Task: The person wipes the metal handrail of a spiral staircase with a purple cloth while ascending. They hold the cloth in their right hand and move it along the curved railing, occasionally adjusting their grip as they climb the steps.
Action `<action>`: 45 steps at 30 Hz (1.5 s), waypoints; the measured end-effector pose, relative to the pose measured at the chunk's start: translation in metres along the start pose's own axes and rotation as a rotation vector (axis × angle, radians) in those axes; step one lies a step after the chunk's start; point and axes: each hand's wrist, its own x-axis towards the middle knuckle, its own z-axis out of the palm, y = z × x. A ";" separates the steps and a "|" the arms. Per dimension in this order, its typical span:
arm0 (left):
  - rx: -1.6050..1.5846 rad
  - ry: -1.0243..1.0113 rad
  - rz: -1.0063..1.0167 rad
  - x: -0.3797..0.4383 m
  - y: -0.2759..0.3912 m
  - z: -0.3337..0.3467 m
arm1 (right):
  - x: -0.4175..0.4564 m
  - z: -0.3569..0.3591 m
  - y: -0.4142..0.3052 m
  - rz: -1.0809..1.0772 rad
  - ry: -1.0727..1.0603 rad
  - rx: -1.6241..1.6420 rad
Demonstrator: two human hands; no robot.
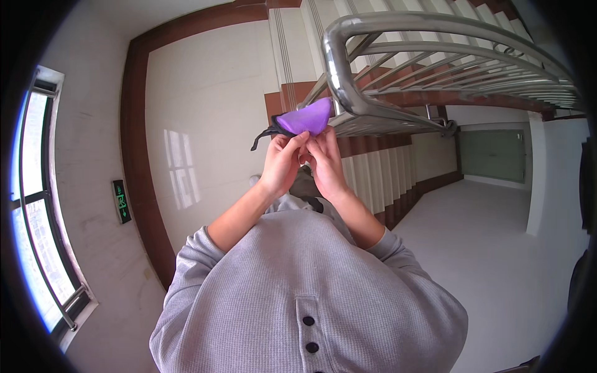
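Observation:
A purple cloth piece [305, 117] with black edging and a dangling black strap [262, 138] is held up in front of my chest. My left hand [282, 161] pinches its lower edge near the black side, thumb on top. Close beside it, my right hand [326, 158] grips the same edge further right, and the fingertips of both hands meet under the cloth. The folded shape hides whether anything is inside it. Its exact kind cannot be told from this view.
A stainless steel stair railing [345, 70] stands just beyond my hands. Steps climb [308, 42] behind it and others descend [382, 177] to the right. Pale landing tiles [210, 84] lie to the left, with a barred window [37, 196] and an exit sign [121, 201] on the wall.

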 end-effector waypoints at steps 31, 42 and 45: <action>0.881 0.089 0.039 0.086 0.011 0.058 | 0.170 -0.103 -0.093 -0.717 -0.357 -0.974; 0.797 0.066 0.035 0.147 0.054 0.014 | 0.191 -0.076 -0.092 -0.569 -0.240 -0.982; 0.773 -0.024 0.019 0.168 0.067 0.006 | 0.213 -0.066 -0.087 -0.586 -0.043 -1.009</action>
